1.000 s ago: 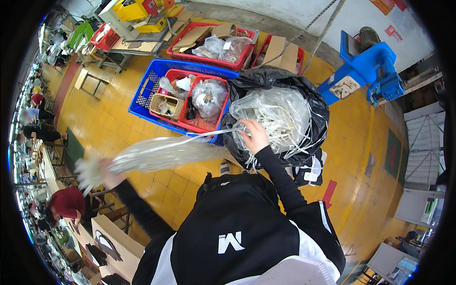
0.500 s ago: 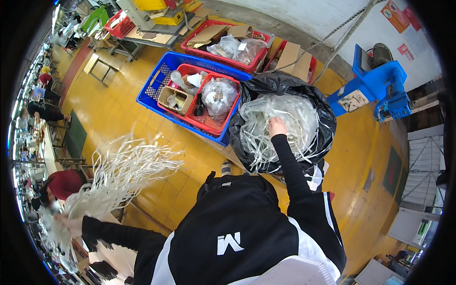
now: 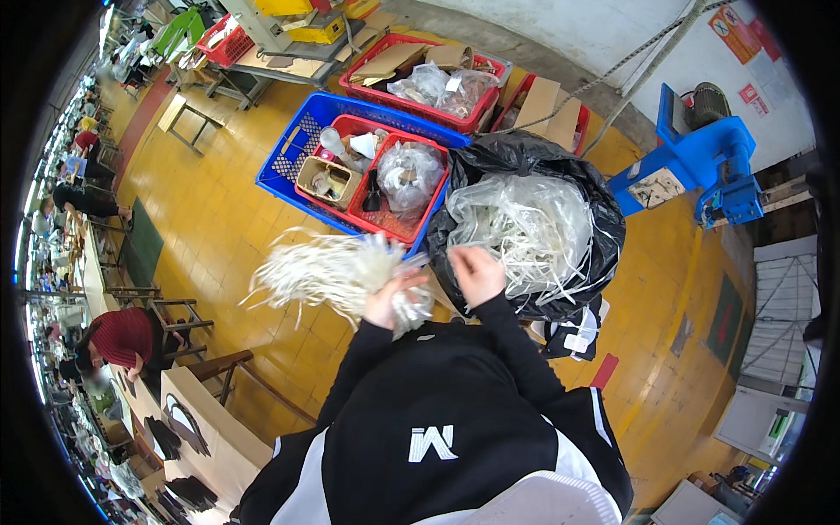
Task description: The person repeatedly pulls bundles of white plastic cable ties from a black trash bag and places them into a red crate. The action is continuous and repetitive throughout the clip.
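A thick bundle of thin white strips (image 3: 319, 267) is gripped in my left hand (image 3: 390, 303), its loose ends fanning out to the left. Close by on the right is my right hand (image 3: 479, 276), fingers curled together; whatever they may hold is too small to make out. Past that hand lies a clear plastic bag (image 3: 479, 199) with more white strips (image 3: 541, 258) in and over it. Around the clear bag, a black plastic bag (image 3: 605, 214) stands with its mouth spread wide.
Left of the black bag is a blue crate (image 3: 278, 179) holding red bins (image 3: 411, 236) of odds and ends. Red crates (image 3: 490, 109) with cardboard stand behind. A blue machine (image 3: 674, 166) is at the right, a work table (image 3: 236, 442) at lower left, and a person (image 3: 118, 337) bends nearby.
My left hand has swung in from the far left with the strips, to the front of my body. My right hand has drawn back from the clear bag toward it.
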Demonstrator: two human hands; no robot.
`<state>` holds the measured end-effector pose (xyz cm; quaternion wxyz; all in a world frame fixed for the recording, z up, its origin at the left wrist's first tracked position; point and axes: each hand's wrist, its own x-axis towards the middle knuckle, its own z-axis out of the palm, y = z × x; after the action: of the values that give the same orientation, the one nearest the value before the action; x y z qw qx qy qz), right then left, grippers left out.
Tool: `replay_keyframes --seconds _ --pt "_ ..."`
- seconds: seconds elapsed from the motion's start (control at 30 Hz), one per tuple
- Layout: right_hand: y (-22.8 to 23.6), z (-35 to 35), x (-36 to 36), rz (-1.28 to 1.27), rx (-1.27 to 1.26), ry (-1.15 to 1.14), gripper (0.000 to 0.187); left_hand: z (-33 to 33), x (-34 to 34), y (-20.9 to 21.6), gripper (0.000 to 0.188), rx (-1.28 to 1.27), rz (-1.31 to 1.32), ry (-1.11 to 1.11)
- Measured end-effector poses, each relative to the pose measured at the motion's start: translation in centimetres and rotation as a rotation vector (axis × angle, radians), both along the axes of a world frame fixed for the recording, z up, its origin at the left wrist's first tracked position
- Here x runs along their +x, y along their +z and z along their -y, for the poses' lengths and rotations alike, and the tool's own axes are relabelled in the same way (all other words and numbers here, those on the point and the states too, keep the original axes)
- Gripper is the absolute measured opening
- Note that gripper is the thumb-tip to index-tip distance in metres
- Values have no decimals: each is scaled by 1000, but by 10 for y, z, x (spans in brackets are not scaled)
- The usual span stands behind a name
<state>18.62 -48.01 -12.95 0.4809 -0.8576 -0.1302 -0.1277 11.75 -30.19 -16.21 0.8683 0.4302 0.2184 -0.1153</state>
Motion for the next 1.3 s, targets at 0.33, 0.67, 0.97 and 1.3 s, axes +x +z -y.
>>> replay_keyframes --seconds 0.33,0.67,0.97,1.3 --pt "9 22 -40 -237 59 205 13 -22 66 30 29 13 149 7" --pt "-6 131 -27 -337 -4 -187 14 -75 63 33 27 89 181 312" --pt "14 199 -29 -504 481 -87 21 -78 56 33 21 113 211 304" --pt "76 271 -51 4 1614 144 30 -29 71 44 15 -414 222 316"
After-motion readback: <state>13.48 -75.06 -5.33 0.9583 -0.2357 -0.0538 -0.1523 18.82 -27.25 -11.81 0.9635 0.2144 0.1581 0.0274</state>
